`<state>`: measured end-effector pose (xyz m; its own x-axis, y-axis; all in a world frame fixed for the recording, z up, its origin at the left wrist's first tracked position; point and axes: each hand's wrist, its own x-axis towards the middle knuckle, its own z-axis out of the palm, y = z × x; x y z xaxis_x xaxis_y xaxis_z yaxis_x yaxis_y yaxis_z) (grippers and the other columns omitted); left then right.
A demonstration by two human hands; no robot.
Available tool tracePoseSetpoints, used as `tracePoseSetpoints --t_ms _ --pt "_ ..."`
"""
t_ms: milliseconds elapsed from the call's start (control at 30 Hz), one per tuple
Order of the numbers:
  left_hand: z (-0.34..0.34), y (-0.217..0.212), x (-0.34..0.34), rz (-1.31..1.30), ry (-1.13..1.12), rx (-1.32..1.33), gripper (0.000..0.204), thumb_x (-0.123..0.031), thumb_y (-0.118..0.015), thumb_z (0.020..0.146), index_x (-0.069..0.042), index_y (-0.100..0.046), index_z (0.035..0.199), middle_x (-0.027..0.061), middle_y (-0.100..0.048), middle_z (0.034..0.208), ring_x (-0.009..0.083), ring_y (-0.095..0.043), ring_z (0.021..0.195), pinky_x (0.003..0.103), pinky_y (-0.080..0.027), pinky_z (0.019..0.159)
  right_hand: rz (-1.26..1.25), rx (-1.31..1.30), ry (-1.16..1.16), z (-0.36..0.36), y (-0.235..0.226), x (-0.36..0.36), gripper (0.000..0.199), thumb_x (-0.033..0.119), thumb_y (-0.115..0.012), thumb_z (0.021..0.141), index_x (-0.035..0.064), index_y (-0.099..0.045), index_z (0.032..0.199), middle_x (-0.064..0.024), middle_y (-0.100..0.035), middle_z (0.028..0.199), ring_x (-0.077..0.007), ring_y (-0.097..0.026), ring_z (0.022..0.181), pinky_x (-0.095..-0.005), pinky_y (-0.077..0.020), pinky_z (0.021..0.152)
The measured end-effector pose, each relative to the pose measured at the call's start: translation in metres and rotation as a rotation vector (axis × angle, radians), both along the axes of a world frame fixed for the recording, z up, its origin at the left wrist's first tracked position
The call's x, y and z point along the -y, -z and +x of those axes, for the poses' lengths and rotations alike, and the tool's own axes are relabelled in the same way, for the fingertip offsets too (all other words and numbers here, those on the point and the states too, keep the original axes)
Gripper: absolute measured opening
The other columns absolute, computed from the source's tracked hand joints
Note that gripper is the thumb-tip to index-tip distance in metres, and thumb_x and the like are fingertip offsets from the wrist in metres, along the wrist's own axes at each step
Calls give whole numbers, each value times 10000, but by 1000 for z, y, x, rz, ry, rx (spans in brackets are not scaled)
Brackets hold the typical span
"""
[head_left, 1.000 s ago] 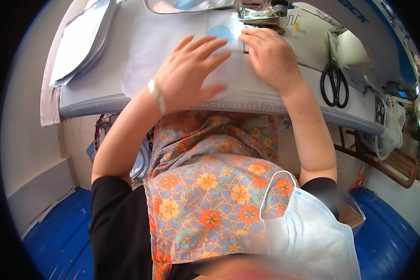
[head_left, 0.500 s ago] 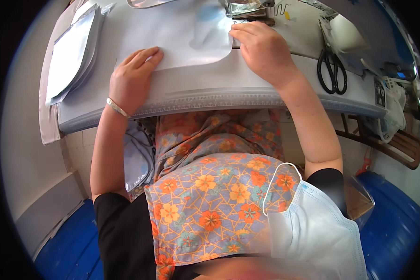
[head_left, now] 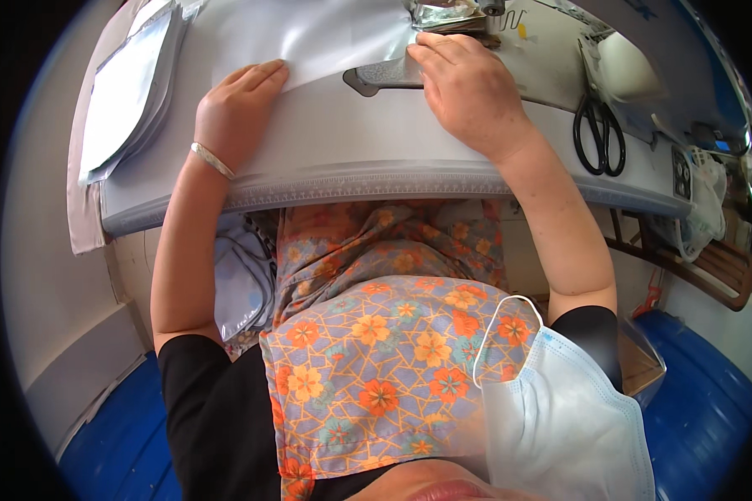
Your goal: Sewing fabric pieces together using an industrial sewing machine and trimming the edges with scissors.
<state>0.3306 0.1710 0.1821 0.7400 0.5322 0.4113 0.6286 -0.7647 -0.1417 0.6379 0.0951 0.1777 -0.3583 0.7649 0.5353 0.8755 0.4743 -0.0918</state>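
Note:
A glossy white plastic sheet (head_left: 326, 37) lies on the worktable, its right edge beside the sewing machine's metal foot area (head_left: 447, 15). My left hand (head_left: 244, 104) has its fingers bunched on the sheet's near left part; its thumb is hard to make out. At the right edge, close to the machine, my right hand (head_left: 472, 92) pinches the sheet with fingers pressed together. A grey metal bed plate (head_left: 388, 78) shows between the hands, just below the sheet's near edge.
A stack of shiny pouch-like sheets (head_left: 129, 92) lies on the left of the table. Black-handled scissors (head_left: 598, 138) rest to the right. A ruler strip (head_left: 376, 182) runs along the table's front edge. A clear plastic bag (head_left: 702, 204) hangs at the far right.
The sheet has moved away from me, and its near edge has swung up and left, uncovering the bed plate. My left hand has shifted slightly farther forward; the right has barely moved.

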Motion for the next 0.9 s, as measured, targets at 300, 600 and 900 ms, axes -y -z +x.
tracePoseSetpoints --t_ms 300,600,900 --pt "32 -14 72 34 106 -40 266 -120 -617 799 -67 -681 1052 28 -683 1116 162 -673 989 291 -572 734 -6 32 35 0 3 0 332 113 -643 879 67 -675 1207 -70 -669 1242 -255 -602 1150 -388 -505 977" --pt "82 -10 95 -118 210 78 240 -117 -615 780 -33 -661 1000 52 -645 1065 190 -651 950 299 -565 723 -8 -6 -16 2 -1 -1 271 59 -625 879 33 -702 1138 -90 -704 1180 -261 -633 1109 -382 -513 968" --pt "71 -11 50 -165 202 72 350 -84 -575 845 -28 -652 1182 118 -636 1276 283 -596 1212 384 -496 1024 -12 -5 -19 2 -3 -1 277 34 -636 854 26 -709 1121 -95 -712 1167 -260 -645 1097 -379 -522 957"
